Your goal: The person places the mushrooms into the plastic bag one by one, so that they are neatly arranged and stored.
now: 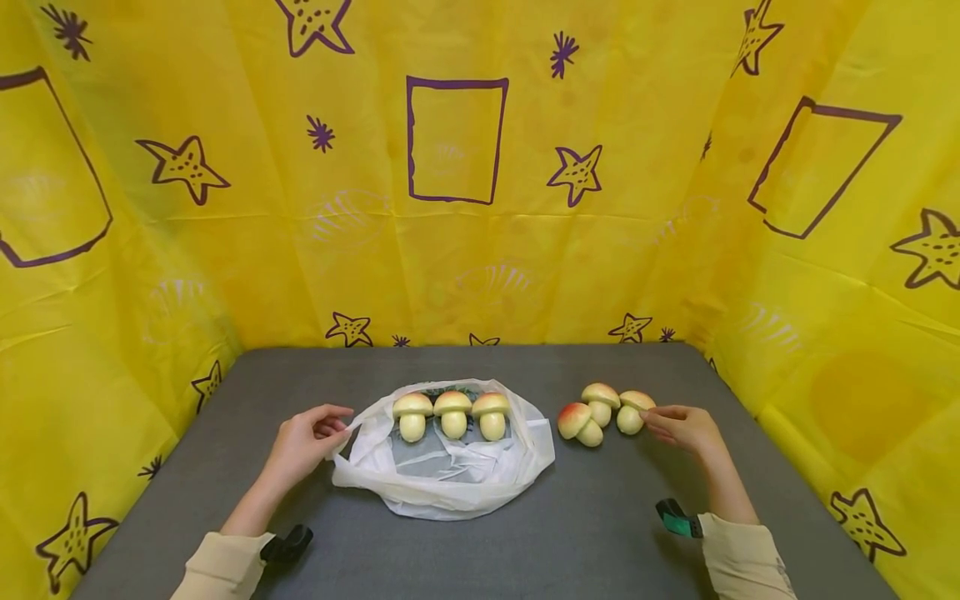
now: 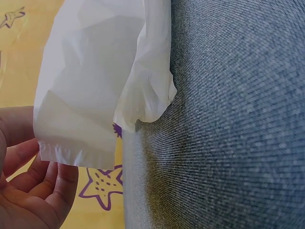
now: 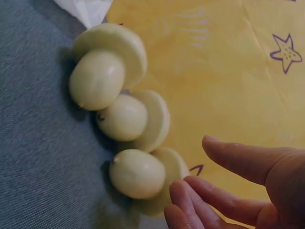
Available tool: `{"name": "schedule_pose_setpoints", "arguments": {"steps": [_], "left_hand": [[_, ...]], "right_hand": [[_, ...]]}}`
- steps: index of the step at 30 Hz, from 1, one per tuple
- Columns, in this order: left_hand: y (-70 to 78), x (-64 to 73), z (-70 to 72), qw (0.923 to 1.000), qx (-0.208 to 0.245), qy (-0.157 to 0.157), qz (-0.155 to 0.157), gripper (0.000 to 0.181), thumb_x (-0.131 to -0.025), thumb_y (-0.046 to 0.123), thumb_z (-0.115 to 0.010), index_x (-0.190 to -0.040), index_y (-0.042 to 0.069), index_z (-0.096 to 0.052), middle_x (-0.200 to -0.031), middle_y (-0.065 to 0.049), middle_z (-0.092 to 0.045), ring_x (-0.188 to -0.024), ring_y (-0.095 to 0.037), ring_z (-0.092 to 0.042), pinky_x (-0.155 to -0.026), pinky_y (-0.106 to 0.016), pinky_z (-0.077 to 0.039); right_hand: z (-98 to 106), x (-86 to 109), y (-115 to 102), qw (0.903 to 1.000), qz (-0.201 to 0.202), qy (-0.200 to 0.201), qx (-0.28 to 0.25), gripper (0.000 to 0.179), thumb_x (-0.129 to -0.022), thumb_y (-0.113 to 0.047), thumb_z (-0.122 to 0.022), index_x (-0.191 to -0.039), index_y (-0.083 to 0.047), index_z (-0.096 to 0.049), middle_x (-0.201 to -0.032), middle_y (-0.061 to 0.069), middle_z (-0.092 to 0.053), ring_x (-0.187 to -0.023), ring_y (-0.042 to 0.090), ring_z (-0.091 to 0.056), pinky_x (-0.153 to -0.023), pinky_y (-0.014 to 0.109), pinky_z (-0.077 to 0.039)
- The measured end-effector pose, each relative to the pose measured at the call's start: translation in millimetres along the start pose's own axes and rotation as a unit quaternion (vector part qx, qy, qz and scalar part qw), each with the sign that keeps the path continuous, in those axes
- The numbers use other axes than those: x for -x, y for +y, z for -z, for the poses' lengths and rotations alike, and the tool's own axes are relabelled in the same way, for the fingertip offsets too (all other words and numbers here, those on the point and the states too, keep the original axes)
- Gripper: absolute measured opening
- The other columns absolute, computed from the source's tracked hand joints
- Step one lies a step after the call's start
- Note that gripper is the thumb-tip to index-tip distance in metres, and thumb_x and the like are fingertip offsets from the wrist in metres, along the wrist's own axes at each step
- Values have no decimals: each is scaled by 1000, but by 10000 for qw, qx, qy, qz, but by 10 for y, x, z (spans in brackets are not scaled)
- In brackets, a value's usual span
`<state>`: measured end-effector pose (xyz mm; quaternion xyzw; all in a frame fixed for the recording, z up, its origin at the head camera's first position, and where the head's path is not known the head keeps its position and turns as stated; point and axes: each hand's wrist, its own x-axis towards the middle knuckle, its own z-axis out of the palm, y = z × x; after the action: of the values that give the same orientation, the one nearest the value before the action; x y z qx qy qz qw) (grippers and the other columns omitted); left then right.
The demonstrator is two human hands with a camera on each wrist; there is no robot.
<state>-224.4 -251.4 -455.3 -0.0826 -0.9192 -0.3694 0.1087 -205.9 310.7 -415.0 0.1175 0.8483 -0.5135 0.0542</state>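
Note:
A white plastic bag (image 1: 442, 496) lies spread with its mouth wide, and three toy mushrooms (image 1: 453, 412) sit in a row inside its rim. My left hand (image 1: 306, 442) pinches the bag's left edge, pulling a corner outward; up close in the left wrist view, the handle strip (image 2: 90, 95) hangs by the fingers. To the right of the bag stand three more mushrooms, with red-tinged caps and pale stems. Beside the rightmost mushroom (image 1: 632, 414) is my right hand (image 1: 686, 429), its fingertips at the cap. Thumb and fingers (image 3: 219, 200) are spread apart in the right wrist view.
The dark grey table (image 1: 525, 550) carries the bag and mushrooms. Yellow curtains (image 1: 465, 267) with purple starfish drawings enclose its back and both sides. The other loose mushrooms, a red-capped one (image 1: 579, 423) and one behind it (image 1: 600, 403), cluster close together.

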Motion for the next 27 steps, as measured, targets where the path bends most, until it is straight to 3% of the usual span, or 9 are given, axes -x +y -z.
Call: {"name": "schedule_pose_setpoints", "arguments": {"steps": [9,19,27], "left_hand": [[-15,0,-2,10000,-11,-33,-13,24,-81,10,-73,-105,8,-69,-83,-3,-65,-70,-12,-58,-61,-19,-49],[-10,3,1,10000,-2,-50,20,25,-81,10,-73,-106,7,-69,-83,-3,-65,-70,-12,-59,-61,-19,-49],[-3,-1,7,9999,16,-84,76,26,-82,10,-72,-107,6,-68,-84,-4,-65,-72,-14,-58,-62,-19,-49]], "right_hand": [[-15,-46,189,9999,-126,31,-1,57,-89,-24,-66,-124,18,-50,-103,19,-70,-97,29,-68,-82,36,-55],[-48,-84,264,9979,-310,-145,-546,57,-88,-20,-66,-125,19,-47,-98,10,-70,-90,18,-68,-81,35,-55],[-85,-171,304,9958,-569,-225,-683,66,-88,-25,-66,-131,18,-40,-103,10,-66,-92,14,-66,-82,34,-55]]}}
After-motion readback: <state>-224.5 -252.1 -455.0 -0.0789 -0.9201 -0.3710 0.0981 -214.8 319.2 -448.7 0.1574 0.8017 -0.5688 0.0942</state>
